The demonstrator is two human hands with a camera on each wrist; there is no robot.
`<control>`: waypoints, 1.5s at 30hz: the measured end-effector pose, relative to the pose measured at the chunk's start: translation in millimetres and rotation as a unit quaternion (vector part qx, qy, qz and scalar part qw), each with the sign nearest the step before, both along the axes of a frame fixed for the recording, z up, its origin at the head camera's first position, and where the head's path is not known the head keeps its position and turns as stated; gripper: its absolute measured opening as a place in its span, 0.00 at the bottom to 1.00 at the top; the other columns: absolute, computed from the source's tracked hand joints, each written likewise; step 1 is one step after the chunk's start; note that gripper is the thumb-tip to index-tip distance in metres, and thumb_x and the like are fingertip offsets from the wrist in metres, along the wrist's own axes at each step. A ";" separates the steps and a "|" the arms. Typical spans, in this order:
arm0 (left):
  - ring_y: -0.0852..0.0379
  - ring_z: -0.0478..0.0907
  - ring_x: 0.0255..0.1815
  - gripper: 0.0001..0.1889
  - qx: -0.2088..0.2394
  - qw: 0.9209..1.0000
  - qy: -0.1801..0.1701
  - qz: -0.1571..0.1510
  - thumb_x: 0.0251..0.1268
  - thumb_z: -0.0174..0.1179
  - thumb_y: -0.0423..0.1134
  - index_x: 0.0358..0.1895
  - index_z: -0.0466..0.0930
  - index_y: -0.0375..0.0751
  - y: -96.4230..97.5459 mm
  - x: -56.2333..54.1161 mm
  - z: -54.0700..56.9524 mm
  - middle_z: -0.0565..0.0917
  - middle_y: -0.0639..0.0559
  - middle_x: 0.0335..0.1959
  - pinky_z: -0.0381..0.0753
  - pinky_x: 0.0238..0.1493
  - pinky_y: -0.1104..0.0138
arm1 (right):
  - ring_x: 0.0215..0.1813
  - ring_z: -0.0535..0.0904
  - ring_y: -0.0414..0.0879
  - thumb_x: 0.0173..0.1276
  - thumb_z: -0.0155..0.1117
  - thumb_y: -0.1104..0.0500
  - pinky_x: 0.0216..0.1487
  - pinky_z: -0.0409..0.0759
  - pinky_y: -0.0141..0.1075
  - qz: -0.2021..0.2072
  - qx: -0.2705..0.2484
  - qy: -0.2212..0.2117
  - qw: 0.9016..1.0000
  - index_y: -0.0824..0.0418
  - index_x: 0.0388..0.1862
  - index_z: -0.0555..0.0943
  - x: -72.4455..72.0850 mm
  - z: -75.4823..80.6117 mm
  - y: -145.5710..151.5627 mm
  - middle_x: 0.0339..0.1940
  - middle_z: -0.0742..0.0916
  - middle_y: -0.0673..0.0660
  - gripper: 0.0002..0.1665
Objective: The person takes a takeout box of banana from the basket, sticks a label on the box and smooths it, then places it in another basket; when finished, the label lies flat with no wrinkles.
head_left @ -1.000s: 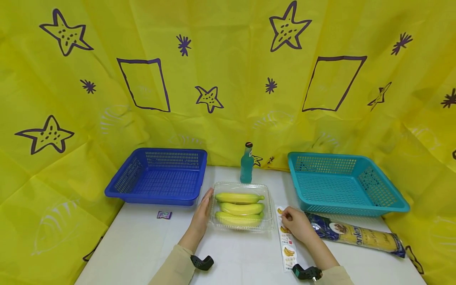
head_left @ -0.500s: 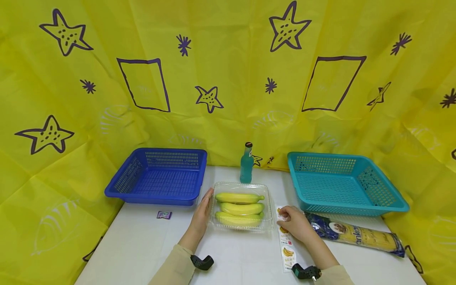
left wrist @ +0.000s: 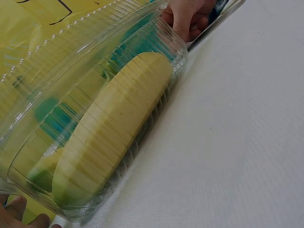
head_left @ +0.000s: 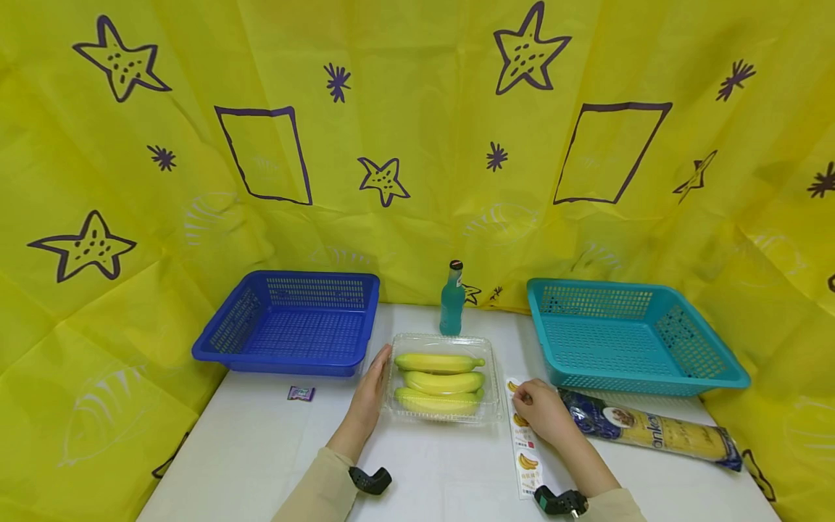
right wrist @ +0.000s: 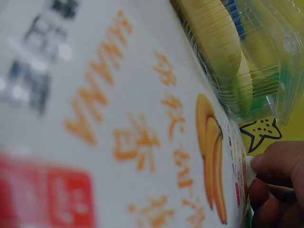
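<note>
A clear plastic clamshell box [head_left: 491, 388] holds several yellow-green bananas [head_left: 443, 383] in the middle of the table. My left hand [head_left: 367, 395] rests along the box's left side with fingers extended; a few of its fingertips [left wrist: 19, 211] show at the corner of the left wrist view. To the right of the box lies a long white strip of banana stickers [head_left: 529, 467], printed with orange lettering in the right wrist view. My right hand [head_left: 543, 412] bends over its far part, thumb and curled fingers [right wrist: 280, 159] pinching at the strip's edge and hiding some stickers.
A blue basket [head_left: 280, 364] stands at the back left, a teal basket [head_left: 646, 384] at the back right. A bottle of teal liquid [head_left: 451, 304] is behind the box. A pasta packet [head_left: 659, 433] lies right of my right hand; a small purple packet [head_left: 301, 393] lies left.
My right hand's fingers shift slightly at the far part of the sticker strip, the thumb and fingertips closing together again. The left hand and the box stay where they were.
</note>
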State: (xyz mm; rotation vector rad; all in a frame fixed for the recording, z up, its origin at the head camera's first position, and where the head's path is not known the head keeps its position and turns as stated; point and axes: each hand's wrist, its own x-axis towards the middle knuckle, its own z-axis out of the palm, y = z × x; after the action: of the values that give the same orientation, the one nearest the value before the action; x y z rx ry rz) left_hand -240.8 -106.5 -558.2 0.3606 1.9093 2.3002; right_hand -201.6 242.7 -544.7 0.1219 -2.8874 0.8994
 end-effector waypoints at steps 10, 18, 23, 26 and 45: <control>0.46 0.34 0.83 0.35 -0.004 1.000 0.000 -0.002 0.81 0.32 0.58 0.80 0.45 0.38 -0.9 0.0 1.1 0.43 0.43 0.82 0.34 0.82 0.53 | 0.17 0.73 0.42 0.68 0.62 0.62 0.20 0.73 0.33 -0.026 -0.061 -0.071 0.995 0.60 0.29 0.80 3.4 11.3 -8.0 0.14 0.78 0.51 0.07; 0.44 0.35 0.83 0.34 -0.040 0.999 0.018 0.012 0.81 0.32 0.56 0.79 0.48 0.38 -1.0 -0.7 2.7 0.45 0.43 0.82 0.34 0.82 0.50 | 0.14 0.76 0.42 0.69 0.61 0.63 0.15 0.75 0.33 -0.034 -0.100 -0.078 0.991 0.62 0.32 0.79 5.3 9.0 -8.4 0.15 0.78 0.53 0.05; 0.46 0.41 0.83 0.28 -0.168 0.979 0.098 0.058 0.81 0.36 0.53 0.78 0.57 0.48 0.7 6.7 14.8 0.49 0.50 0.82 0.41 0.79 0.42 | 0.15 0.76 0.42 0.69 0.61 0.63 0.15 0.76 0.32 -0.029 -0.108 -0.079 0.991 0.62 0.32 0.79 5.0 6.8 -6.3 0.20 0.78 0.54 0.05; 0.43 0.43 0.82 0.25 -0.250 0.946 0.200 0.052 0.81 0.40 0.48 0.76 0.62 0.49 6.3 15.0 29.2 0.51 0.51 0.82 0.47 0.77 0.38 | 0.15 0.76 0.43 0.69 0.61 0.63 0.15 0.76 0.32 -0.027 -0.112 -0.079 0.990 0.62 0.32 0.79 4.6 6.6 -5.6 0.22 0.78 0.55 0.05; 0.69 0.58 0.77 0.23 -0.414 0.731 0.423 -0.340 0.81 0.39 0.51 0.73 0.67 0.52 105.1 80.2 52.5 0.67 0.62 0.75 0.56 0.76 0.76 | 0.16 0.77 0.43 0.68 0.62 0.64 0.17 0.78 0.32 -0.025 -0.131 -0.087 0.987 0.63 0.32 0.79 2.5 7.4 -3.6 0.25 0.78 0.56 0.04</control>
State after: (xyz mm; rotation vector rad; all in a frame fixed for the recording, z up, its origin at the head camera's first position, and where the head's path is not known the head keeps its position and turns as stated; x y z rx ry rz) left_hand -160.7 -1.3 -505.8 1.7787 2.2763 0.6638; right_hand -199.1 239.1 -537.3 -0.0567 -2.8759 1.3294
